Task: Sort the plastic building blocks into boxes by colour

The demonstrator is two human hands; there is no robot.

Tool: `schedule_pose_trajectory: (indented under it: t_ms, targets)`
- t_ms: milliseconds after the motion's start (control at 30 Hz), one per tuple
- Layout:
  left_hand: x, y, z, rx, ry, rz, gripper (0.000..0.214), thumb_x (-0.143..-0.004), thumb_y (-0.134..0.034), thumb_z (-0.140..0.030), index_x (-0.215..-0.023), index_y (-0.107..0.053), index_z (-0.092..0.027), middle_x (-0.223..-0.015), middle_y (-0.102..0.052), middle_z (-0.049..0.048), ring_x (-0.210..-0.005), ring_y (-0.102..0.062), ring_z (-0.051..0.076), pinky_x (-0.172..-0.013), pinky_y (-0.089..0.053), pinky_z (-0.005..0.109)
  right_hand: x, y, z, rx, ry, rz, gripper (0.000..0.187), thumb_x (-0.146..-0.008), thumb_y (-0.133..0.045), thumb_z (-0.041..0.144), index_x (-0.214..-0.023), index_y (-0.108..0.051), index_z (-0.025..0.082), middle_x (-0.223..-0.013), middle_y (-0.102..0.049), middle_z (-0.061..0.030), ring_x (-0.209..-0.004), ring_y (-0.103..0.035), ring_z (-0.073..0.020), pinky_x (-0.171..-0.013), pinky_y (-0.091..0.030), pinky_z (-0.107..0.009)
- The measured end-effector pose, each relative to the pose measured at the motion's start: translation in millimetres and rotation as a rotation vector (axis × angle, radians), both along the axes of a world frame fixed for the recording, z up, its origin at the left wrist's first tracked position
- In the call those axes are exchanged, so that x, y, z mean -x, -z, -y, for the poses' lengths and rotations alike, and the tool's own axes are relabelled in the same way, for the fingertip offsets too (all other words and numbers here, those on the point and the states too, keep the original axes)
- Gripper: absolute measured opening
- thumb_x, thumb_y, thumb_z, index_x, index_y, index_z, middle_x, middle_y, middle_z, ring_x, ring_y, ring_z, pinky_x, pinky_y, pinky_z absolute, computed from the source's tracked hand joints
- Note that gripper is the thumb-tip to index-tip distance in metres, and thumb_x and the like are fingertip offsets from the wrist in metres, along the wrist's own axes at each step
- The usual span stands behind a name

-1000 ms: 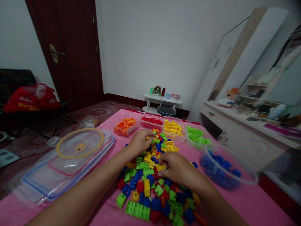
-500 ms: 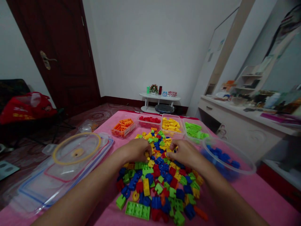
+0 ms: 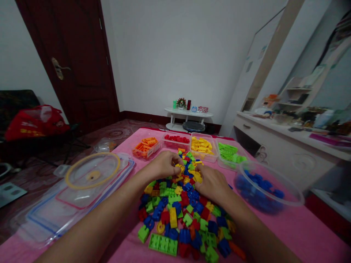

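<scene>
Viewed remotely, I saw the left hand (image 3: 164, 165) and right hand (image 3: 212, 182) curled at yellow blocks (image 3: 197, 176), far along the pile (image 3: 174, 199); I couldn't tell their grip. Far boxes (image 3: 175, 146) held single colours, presumably for separation.

Pale wall (image 3: 175, 54), dark red door (image 3: 71, 58) at left, small white table (image 3: 189, 112), patterned floor (image 3: 124, 127), white dresser (image 3: 270, 136) at right
</scene>
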State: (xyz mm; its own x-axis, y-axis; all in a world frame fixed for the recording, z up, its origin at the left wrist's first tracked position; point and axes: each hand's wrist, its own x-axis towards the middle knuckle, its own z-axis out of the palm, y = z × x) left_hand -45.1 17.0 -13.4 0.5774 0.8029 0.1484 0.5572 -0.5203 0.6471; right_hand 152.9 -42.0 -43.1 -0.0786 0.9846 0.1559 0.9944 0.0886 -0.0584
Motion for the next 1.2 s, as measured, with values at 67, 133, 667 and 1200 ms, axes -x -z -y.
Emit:
schedule_pose_trajectory:
  t_ms: [67,133,667,1200]
  targets:
    - [-3,2.3,-4,0.130,-0.042,0.214,0.030,-0.066,-0.058,-0.025,-0.091,-0.068,-0.013,-0.070,-0.066,0.0016,-0.058,-0.057,0.012,-0.052,-0.043,0.020,-1,1.3,-1,-0.005,0.008,-0.005,0.037,-0.070,-0.051,0.031,-0.105,-0.055,0.020,-0.097,-0.066,-0.0097,-0.088,-0.061,-0.0275,-0.067,-0.037,-0.032]
    - [-6,3.5,-5,0.270,-0.092,0.396,0.031,-0.066,-0.062,-0.029,-0.092,-0.066,-0.012,-0.073,-0.065,0.0024,-0.060,-0.057,0.011,-0.054,-0.046,0.021,-3,1.7,-1,-0.012,-0.016,-0.002,0.036,-0.071,-0.049,0.030,-0.106,-0.055,0.020,-0.100,-0.065,-0.0099,-0.088,-0.061,-0.0271,-0.067,-0.037,-0.032]
    - [-7,0.5,-1,0.441,-0.147,0.716,0.035,-0.061,-0.073,-0.033,-0.091,-0.065,-0.015,-0.085,-0.065,0.0028,-0.070,-0.059,0.011,-0.060,-0.046,0.021,-9,-4.2,-7,-0.005,0.112,-0.178,0.018,-0.072,-0.055,0.033,-0.072,-0.063,0.017,-0.074,-0.066,-0.0089,-0.068,-0.059,-0.0209,-0.055,-0.031,-0.028]
    - [-29,-4.5,31,-0.243,0.114,0.301,0.036,-0.084,-0.049,-0.023,-0.118,-0.060,-0.024,-0.111,-0.065,0.0050,-0.101,-0.057,0.021,-0.093,-0.041,0.035,40,-24.4,16,0.557,-0.018,-2.392,0.026,-0.086,-0.046,0.044,-0.088,-0.052,0.018,-0.063,-0.058,0.0013,-0.043,-0.051,-0.0071,-0.032,-0.027,-0.011]
